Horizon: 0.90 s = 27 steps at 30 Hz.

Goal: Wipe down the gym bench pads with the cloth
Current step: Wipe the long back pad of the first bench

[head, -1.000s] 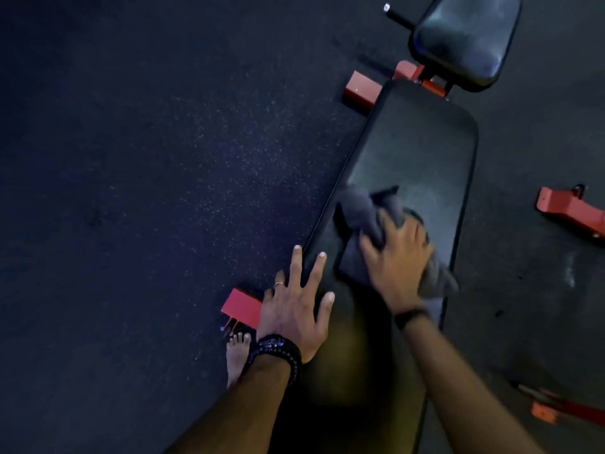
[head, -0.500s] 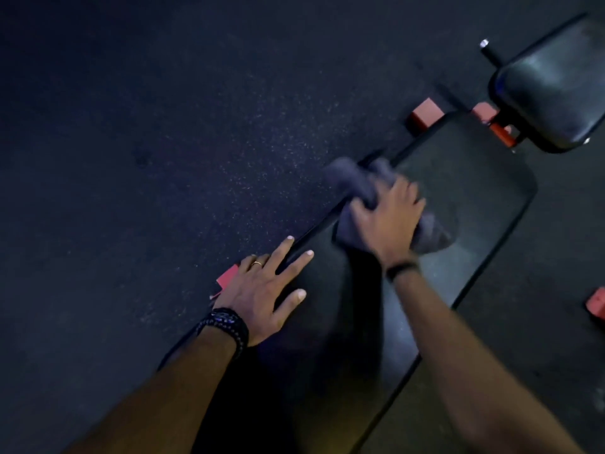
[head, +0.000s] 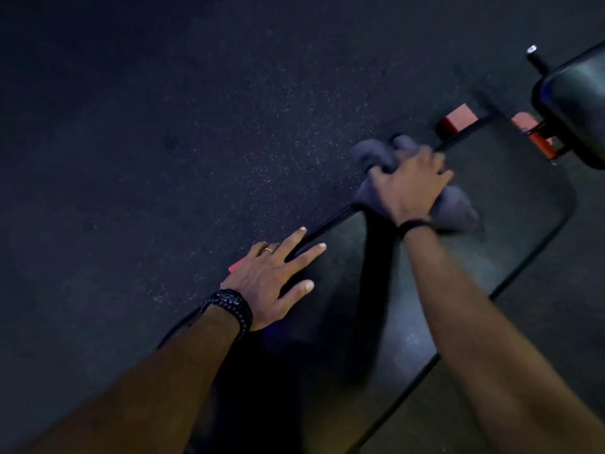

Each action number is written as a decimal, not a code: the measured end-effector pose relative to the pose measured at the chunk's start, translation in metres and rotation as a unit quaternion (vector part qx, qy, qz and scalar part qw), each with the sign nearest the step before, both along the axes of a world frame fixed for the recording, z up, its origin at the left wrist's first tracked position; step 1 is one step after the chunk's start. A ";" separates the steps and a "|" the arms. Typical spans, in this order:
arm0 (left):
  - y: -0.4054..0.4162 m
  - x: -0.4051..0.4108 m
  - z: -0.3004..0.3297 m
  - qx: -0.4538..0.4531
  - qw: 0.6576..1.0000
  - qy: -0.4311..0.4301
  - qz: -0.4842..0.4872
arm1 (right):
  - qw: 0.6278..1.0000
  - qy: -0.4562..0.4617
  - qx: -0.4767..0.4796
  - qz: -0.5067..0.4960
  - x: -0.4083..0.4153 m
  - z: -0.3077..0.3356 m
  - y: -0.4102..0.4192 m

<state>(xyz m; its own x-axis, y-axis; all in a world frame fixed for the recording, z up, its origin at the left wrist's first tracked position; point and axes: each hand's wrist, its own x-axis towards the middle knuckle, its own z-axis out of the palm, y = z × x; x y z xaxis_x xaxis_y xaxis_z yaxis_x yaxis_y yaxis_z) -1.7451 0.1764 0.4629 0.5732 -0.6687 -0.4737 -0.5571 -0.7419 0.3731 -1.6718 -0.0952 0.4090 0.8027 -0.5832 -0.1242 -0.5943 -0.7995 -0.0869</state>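
My left hand (head: 271, 283) lies flat, fingers spread, on the long pad's (head: 409, 306) left edge. Farther up that edge my right hand (head: 411, 185) presses the bunched cloth (head: 455, 208), fingers curled over it. I judge the overhanging cloth could slip off, and the far pad (head: 579, 103) gets missed.

The right hand (head: 413, 186) presses a grey cloth (head: 455, 208) onto the long black bench pad (head: 510, 224) at its left edge. At seven o'clock from it, the left hand (head: 271, 280) rests flat, fingers spread, on the same pad.
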 end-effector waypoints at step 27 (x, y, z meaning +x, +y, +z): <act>0.002 -0.003 -0.005 -0.004 1.000 0.001 0.011 | 0.991 -0.057 0.035 -0.113 -0.069 -0.007 -0.067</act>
<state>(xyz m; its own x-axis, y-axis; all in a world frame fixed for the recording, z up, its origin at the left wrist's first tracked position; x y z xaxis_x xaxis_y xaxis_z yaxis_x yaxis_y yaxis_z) -1.7479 0.1783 0.4575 0.5861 -0.6605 -0.4692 -0.5405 -0.7502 0.3809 -1.7411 -0.1622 0.4021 0.6638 -0.7429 -0.0863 -0.7406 -0.6368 -0.2143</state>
